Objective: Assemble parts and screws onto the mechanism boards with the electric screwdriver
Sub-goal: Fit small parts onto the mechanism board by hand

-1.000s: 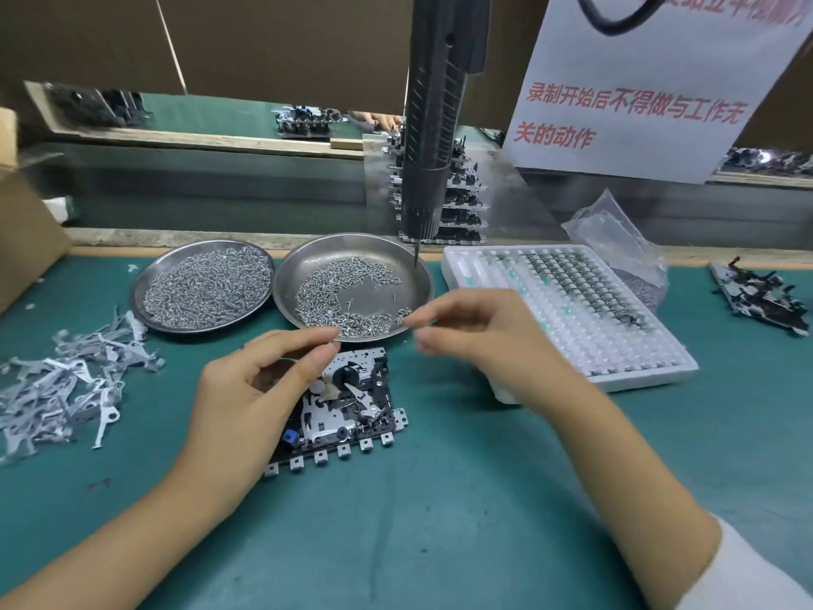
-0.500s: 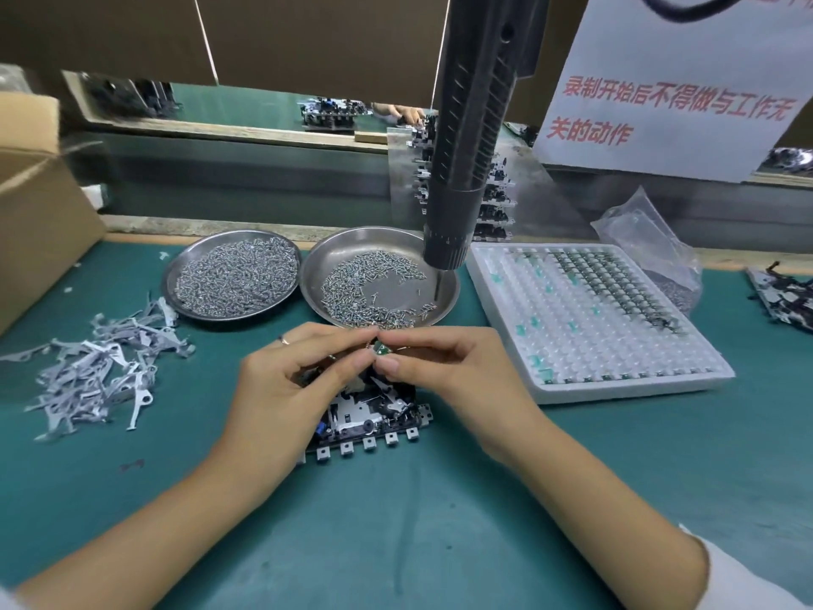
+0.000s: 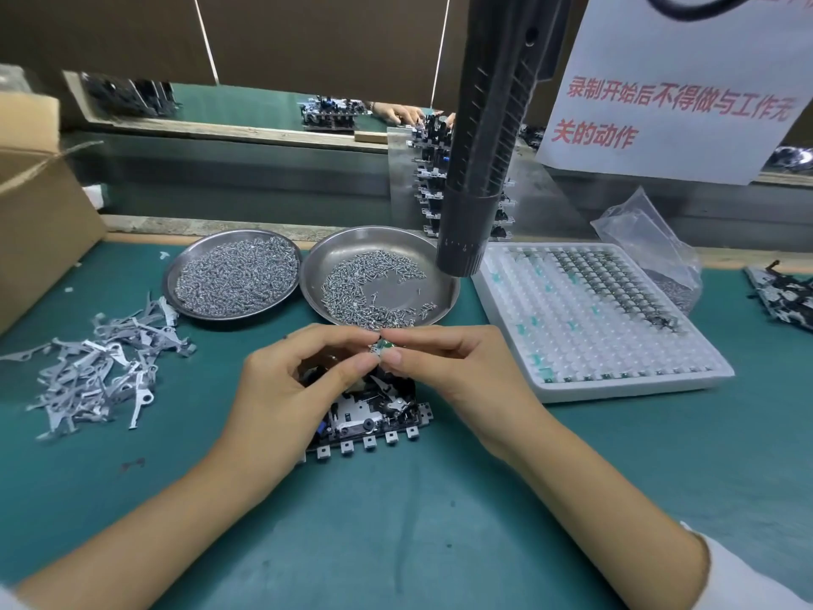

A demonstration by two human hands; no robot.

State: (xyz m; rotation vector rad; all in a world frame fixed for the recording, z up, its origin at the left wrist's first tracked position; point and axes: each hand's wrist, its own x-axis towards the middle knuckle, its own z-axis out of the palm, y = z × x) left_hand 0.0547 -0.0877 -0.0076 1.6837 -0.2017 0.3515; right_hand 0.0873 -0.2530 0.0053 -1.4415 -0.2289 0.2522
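Both hands meet over the middle of the green bench [image 3: 440, 543], just above the far edge of the board [image 3: 374, 416]. The left hand [image 3: 290, 389] and the right hand [image 3: 457, 367] each have thumb and forefinger curled in, pinching between them one small part [image 3: 384, 345] with a green spot; the fingertips of the two hands touch around it. The board lies flat on the bench under the hands, its near edge lined with small square tabs, its left side hidden by the left hand. The screwdriver [image 3: 488, 138] hangs upright above the bench, held by neither hand, its lower end over the right rim of the right dish [image 3: 378, 239]. That dish sits toward the far edge of the bench with screws [image 3: 352, 292] spread across its left and near side. Touching it on the left is the left dish [image 3: 176, 275], nearly full of screws. A white tray [image 3: 616, 385] of small pockets lies right of the dishes, some far pockets filled with dark parts. A pile of grey levers [image 3: 101, 367] lies near the left edge, a box [image 3: 39, 213] at the far left corner, a clear bag [image 3: 646, 239] behind the tray, and another mechanism [image 3: 778, 292] at the right edge. A sign [image 3: 673, 103] with red characters hangs at the back.
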